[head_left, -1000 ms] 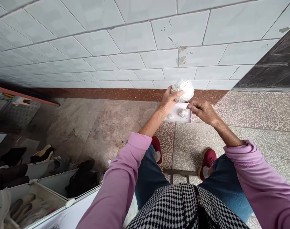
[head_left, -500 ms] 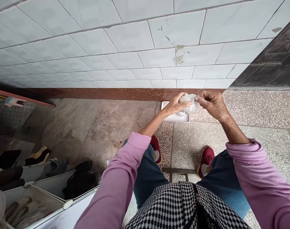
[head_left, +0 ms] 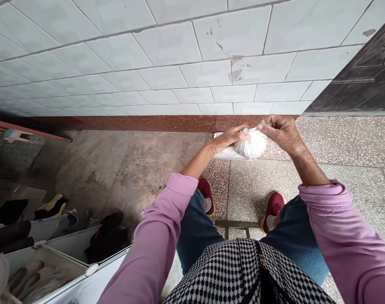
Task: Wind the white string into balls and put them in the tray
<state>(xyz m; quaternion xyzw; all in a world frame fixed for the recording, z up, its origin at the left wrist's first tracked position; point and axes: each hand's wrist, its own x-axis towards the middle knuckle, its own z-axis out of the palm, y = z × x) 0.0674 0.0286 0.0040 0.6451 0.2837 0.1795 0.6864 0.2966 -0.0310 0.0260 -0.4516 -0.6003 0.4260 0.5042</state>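
Pale rectangular tiles cover the wall (head_left: 167,48), chipped in several spots, above a reddish-brown skirting (head_left: 141,123). Below it, the floor is stained concrete (head_left: 94,164) on the left and speckled terrazzo (head_left: 246,185) on the right. One dark panelled door (head_left: 366,80) stands at upper right.

At lower left, a shoe cabinet (head_left: 94,291) shows at least three compartments: the nearest holds at least two beige shoes (head_left: 30,272) and some clear plastic, the next black footwear (head_left: 106,240), and the others dark shoes too shadowed to count. One black-and-tan shoe (head_left: 51,207) lies behind them.

Two lilac sleeves (head_left: 160,223), one houndstooth apron (head_left: 214,274) and blue jeans (head_left: 194,234) belong to the seated person, whose two red sneakers (head_left: 272,207) rest on the terrazzo.

One shallow pale tray (head_left: 225,154) sits on the floor near the skirting, partly covered from view; its contents cannot be told. The left hand (head_left: 232,138) grips one ball of white string (head_left: 252,145) over the tray's right end, thumb across its front. The right hand (head_left: 282,133) is narrowed, thumb and forefinger pinched at the ball's upper right edge; whether a strand lies between them cannot be told.
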